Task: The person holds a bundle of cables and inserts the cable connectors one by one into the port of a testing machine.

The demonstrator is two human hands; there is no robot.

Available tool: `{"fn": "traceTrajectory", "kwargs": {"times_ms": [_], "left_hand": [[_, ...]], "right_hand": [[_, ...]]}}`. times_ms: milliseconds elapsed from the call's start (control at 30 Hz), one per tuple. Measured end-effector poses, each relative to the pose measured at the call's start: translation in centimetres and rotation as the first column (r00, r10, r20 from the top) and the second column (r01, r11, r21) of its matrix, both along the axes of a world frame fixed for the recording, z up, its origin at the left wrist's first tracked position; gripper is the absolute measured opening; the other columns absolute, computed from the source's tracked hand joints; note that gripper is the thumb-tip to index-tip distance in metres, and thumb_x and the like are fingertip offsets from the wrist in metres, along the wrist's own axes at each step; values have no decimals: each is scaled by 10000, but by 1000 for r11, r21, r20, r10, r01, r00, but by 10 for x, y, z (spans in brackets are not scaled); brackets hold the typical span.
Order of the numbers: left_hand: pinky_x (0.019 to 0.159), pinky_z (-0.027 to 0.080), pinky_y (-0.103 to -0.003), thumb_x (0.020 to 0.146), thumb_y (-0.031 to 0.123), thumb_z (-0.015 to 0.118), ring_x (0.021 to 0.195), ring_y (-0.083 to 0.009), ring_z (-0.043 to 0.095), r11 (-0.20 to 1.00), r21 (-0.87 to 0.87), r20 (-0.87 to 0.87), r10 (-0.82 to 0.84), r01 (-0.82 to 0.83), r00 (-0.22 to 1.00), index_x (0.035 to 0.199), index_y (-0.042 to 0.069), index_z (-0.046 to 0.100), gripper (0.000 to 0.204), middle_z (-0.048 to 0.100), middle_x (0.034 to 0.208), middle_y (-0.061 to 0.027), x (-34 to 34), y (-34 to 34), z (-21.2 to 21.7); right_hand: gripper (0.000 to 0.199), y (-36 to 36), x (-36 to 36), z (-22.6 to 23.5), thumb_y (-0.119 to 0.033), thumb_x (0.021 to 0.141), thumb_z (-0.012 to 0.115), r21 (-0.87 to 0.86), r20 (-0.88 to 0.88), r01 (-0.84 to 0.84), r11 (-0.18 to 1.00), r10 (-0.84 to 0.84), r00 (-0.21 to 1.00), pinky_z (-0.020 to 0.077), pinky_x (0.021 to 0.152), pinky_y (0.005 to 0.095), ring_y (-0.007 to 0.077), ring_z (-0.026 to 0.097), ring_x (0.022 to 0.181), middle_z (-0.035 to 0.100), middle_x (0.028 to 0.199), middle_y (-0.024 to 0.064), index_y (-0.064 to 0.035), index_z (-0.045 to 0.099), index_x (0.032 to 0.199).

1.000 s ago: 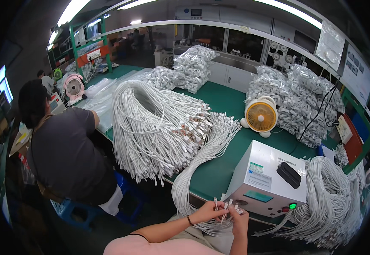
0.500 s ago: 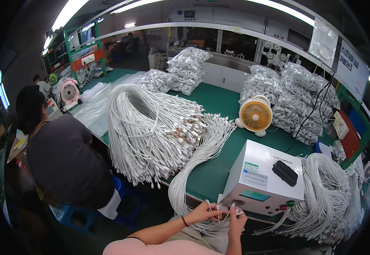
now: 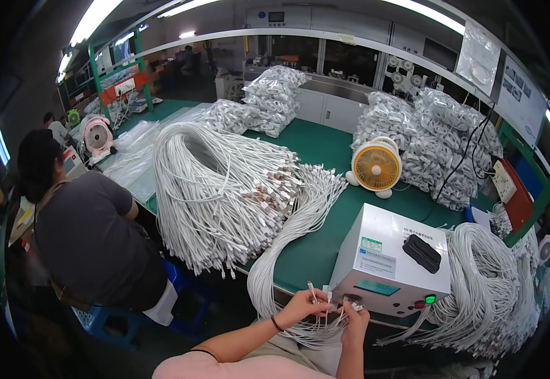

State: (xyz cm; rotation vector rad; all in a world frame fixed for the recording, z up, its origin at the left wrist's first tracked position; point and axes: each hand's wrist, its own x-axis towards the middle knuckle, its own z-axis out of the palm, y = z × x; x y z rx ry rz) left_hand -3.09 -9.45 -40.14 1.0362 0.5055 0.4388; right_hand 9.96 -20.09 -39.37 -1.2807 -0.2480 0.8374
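Note:
My left hand [image 3: 304,307] is closed on white USB cables [image 3: 313,294], their plug ends sticking up above the fingers. Close beside it, my right hand [image 3: 354,323] pinches white cable plugs [image 3: 351,306] at the socket on the front of a white box-shaped tester [image 3: 371,259]. Whether a plug sits inside the socket is hidden by the fingers. A green button [image 3: 430,299] glows on the tester's front, next to a red one. From the bench edge, a long bundle of white cables [image 3: 267,271] hangs down behind my left hand toward my lap.
A big looped heap of white cables [image 3: 205,183] covers the green bench [image 3: 313,142] on the left. More cables [image 3: 486,278] hang right of the tester. An orange fan [image 3: 376,168] stands before bagged cables [image 3: 407,139]. A co-worker [image 3: 89,234] sits at left.
My right hand has brought the plugs up against the tester's socket. The green button, dark before, is now lit. My left hand stays nearly in place, and the whole view has shifted slightly.

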Motion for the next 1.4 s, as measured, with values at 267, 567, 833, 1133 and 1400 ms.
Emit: {"fn": "traceTrajectory", "kwargs": {"times_ms": [267, 567, 833, 1133, 1400], "left_hand": [[727, 543, -246, 870, 119, 635, 801, -145, 651, 985, 132, -12, -106, 107, 994, 906, 2, 545, 153, 640, 864, -84, -2, -4, -20], [797, 544, -292, 931, 149, 546, 930, -197, 644, 998, -11, 116, 57, -57, 992, 1061, -48, 558, 236, 633, 1017, -131, -2, -7, -25], [784, 553, -289, 935, 156, 539, 961, -215, 640, 995, -77, 16, 63, -62, 998, 1119, -57, 567, 282, 630, 1033, -124, 0, -1, -5], [801, 549, -285, 926, 148, 554, 948, -209, 642, 994, -102, 76, 47, -39, 996, 1110, -62, 577, 279, 634, 1023, -106, 0, -3, -3], [821, 523, -243, 947, 138, 516, 959, -132, 603, 993, -117, 152, 43, -25, 988, 1155, -25, 570, 270, 603, 1073, -75, 2, -11, -14]], "right_hand": [[192, -9, -1, -14, -150, 784, 703, -119, 304, -227, 967, 253, 918, 422, 595, 220, 75, 561, 653, 649, 776, 54, 23, 660, 857], [172, -5, -4, -25, -127, 781, 711, 16, 188, 45, 999, -47, 981, 411, 584, 208, 76, 552, 629, 647, 741, 50, 25, 666, 848], [183, 3, 1, 2, -164, 779, 695, -46, -13, 54, 997, -55, 998, 310, 442, 196, 80, 521, 495, 617, 655, 23, 4, 649, 836], [208, -6, 1, -8, -165, 775, 709, -107, 129, -132, 985, 146, 981, 359, 508, 200, 63, 528, 573, 615, 684, 16, 12, 646, 863], [198, -4, -7, -13, -148, 788, 706, -111, 454, -44, 993, 90, 886, 390, 577, 203, 52, 516, 629, 626, 734, 15, 15, 655, 889]]}}
